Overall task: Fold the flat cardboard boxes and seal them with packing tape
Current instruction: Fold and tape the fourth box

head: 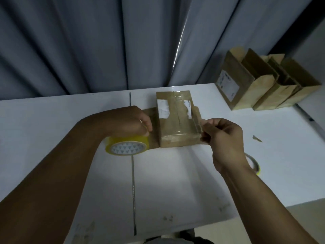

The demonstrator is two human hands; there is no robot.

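One small brown cardboard box (177, 124) is lying between the hands on the white counter (52, 117), long axis pointing away. Left hand (130, 123) is gripping the yellow packing-tape roll (127, 146); right hand (222, 136) is pinching the clear tape strip (197, 128) just beside the box's right edge.

Both bare forearms reach in from the near edge and converge toward the middle, the left arm from the near left and the right arm from the near right. The left hand (131, 121) lies knuckles-up, its fingers curled down over the top of the tape roll (127, 147). The right hand (223, 136), slightly nearer, pinches the tape strip (197, 128) between thumb and curled fingers.
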